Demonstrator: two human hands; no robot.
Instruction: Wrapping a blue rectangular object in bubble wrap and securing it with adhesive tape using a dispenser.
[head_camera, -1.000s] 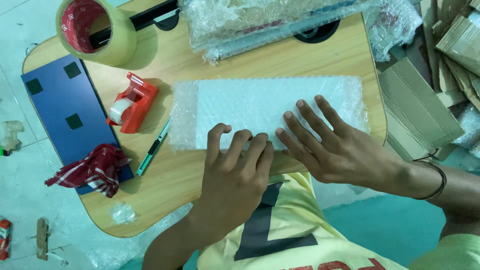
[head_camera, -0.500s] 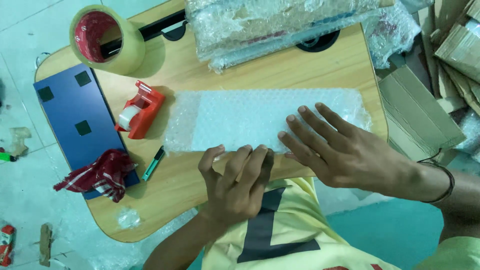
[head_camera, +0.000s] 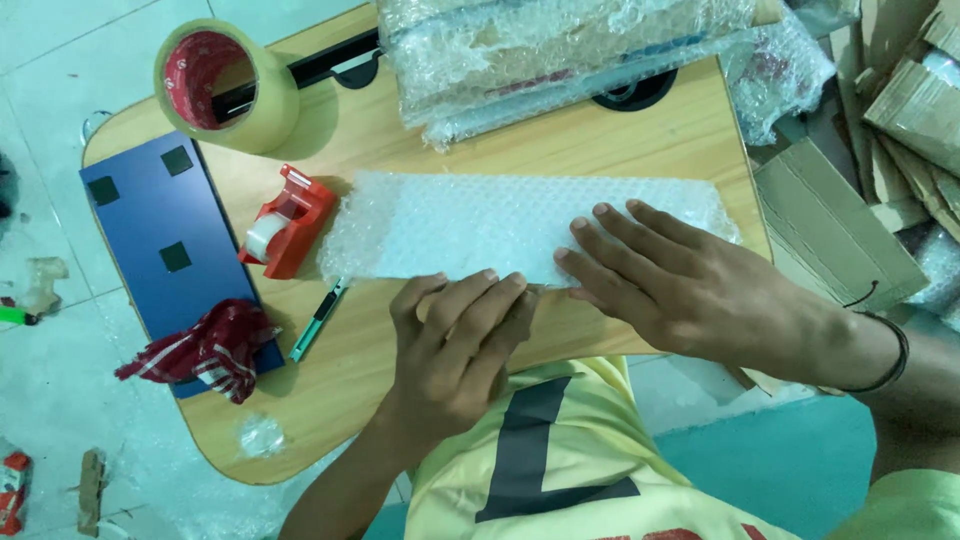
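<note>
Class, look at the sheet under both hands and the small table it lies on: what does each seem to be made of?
Sheet: clear plastic bubble wrap, judging by its rows of small glossy air pockets. Table: probably wood or a wood-look laminate, pale, smooth and matte, with fine straight grain lines.

Left hand (head_camera: 455, 340) lies palm-down, fingers together; right hand (head_camera: 690, 290) rests flat beside it — fingers spread, forearm angled rightward.
</note>
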